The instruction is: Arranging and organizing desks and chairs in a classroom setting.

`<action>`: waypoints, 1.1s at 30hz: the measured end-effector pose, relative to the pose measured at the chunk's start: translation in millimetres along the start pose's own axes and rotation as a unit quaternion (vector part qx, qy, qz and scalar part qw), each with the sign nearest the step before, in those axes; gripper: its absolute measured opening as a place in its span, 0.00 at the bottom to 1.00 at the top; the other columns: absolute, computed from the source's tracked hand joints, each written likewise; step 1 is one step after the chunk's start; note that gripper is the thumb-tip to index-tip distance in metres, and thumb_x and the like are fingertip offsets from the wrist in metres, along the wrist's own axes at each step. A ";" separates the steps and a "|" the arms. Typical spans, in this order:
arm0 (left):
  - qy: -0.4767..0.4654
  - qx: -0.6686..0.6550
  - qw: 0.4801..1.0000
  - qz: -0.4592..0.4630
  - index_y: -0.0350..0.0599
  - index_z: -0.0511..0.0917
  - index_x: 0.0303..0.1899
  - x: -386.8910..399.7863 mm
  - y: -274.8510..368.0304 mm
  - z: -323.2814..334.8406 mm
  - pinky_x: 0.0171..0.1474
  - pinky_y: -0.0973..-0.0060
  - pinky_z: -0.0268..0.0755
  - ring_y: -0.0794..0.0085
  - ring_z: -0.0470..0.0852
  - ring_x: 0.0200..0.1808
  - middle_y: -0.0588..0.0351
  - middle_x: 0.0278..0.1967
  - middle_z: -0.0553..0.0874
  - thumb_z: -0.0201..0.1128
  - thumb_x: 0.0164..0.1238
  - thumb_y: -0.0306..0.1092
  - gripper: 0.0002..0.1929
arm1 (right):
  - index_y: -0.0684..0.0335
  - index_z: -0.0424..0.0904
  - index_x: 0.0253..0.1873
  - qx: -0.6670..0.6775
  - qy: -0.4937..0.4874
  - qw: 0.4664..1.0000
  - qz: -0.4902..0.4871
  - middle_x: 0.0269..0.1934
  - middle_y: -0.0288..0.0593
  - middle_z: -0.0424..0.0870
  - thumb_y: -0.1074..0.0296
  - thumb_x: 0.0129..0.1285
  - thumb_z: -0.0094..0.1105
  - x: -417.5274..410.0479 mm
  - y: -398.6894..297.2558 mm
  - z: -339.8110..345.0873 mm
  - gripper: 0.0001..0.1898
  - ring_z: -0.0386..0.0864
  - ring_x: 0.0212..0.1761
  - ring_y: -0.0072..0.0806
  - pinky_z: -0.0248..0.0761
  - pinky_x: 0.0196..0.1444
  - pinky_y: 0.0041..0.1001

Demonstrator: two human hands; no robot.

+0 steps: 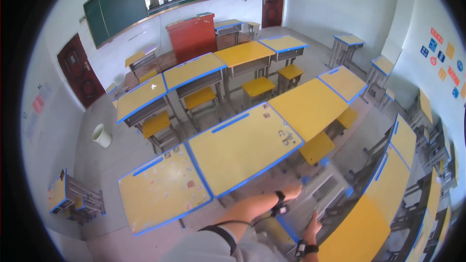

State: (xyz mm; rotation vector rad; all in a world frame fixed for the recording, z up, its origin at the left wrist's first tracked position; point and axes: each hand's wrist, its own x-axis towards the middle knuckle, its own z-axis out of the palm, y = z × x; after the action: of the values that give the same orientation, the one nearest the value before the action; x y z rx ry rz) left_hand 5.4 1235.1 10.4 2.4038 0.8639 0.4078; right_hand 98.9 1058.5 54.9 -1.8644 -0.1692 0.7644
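A stool with a grey metal frame (322, 193) and blue foot caps is tilted in front of my body, its feet pointing away from me. A yellow panel with a blue edge (278, 227), apparently its seat, shows low between my arms. My left hand (292, 191) grips the near left side of the frame; the fingers are partly blurred. On the right side my right hand (313, 227) holds the frame, with one finger stretched along the metal. Both wrists wear black straps with small devices, and a cable runs along the left arm.
Beside my left arm stand a blue-edged desk (244, 149) and a sticker-marked desk (165, 189). A yellow stool (316, 147) sits just beyond the held frame. Another desk row (378, 189) curves close on the right. A white bucket (102, 136) stands on the floor at left.
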 end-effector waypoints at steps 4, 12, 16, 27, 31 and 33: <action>-0.171 -0.539 0.752 -0.339 0.42 0.72 0.40 -24.0 -22.5 37.9 0.38 0.72 0.65 0.71 0.74 0.30 0.55 0.32 0.78 0.37 0.61 0.46 0.20 | 0.77 0.71 0.36 -0.012 0.050 0.995 0.089 0.30 0.47 0.76 0.48 0.50 0.53 10.2 29.1 6.1 0.28 0.73 0.29 0.29 0.68 0.32 0.26; -0.123 -0.623 0.692 -0.343 0.47 0.70 0.39 -147.2 -115.1 67.2 0.35 0.74 0.65 0.71 0.73 0.37 0.58 0.36 0.75 0.36 0.61 0.48 0.19 | 0.78 0.68 0.41 -0.088 0.025 0.980 0.177 0.35 0.48 0.75 0.50 0.51 0.52 63.7 61.0 55.6 0.29 0.73 0.33 0.30 0.67 0.36 0.27; -0.001 -0.376 0.823 -0.425 0.44 0.71 0.35 -135.9 -105.6 98.4 0.36 0.67 0.66 0.60 0.74 0.36 0.46 0.33 0.76 0.42 0.57 0.39 0.12 | 0.78 0.67 0.43 -0.114 -0.034 0.971 0.209 0.36 0.48 0.75 0.51 0.51 0.52 82.7 66.5 67.6 0.28 0.73 0.34 0.31 0.67 0.37 0.27; 0.131 -0.059 0.911 -0.387 0.35 0.73 0.25 -95.2 -82.0 82.6 0.33 0.56 0.64 0.46 0.74 0.25 0.41 0.22 0.76 0.43 0.51 0.34 0.13 | 0.77 0.64 0.46 0.091 -0.123 0.905 0.397 0.38 0.48 0.74 0.53 0.52 0.52 125.7 135.0 2.6 0.28 0.73 0.36 0.32 0.67 0.39 0.28; 0.081 -0.069 0.896 -0.432 0.34 0.74 0.19 -69.7 -104.0 98.3 0.33 0.57 0.65 0.47 0.75 0.27 0.39 0.23 0.76 0.40 0.53 0.41 0.20 | 0.68 0.70 0.41 -0.191 -0.201 0.933 -0.231 0.32 0.44 0.76 0.55 0.54 0.48 78.0 108.6 19.6 0.19 0.73 0.35 0.32 0.66 0.40 0.27; 0.043 -0.123 0.888 -0.442 0.35 0.74 0.20 -18.0 -68.7 114.6 0.34 0.57 0.65 0.47 0.75 0.28 0.40 0.23 0.76 0.40 0.53 0.40 0.19 | 0.65 0.69 0.42 -0.073 -0.150 0.984 -0.065 0.33 0.41 0.74 0.59 0.54 0.48 147.8 258.6 -39.4 0.15 0.71 0.37 0.30 0.64 0.42 0.25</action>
State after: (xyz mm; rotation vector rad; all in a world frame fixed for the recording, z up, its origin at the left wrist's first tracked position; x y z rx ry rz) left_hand 9.5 1222.5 -123.7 1.5420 1.6986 0.2306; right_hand 178.2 984.0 -225.1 -1.8446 -0.5477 0.9600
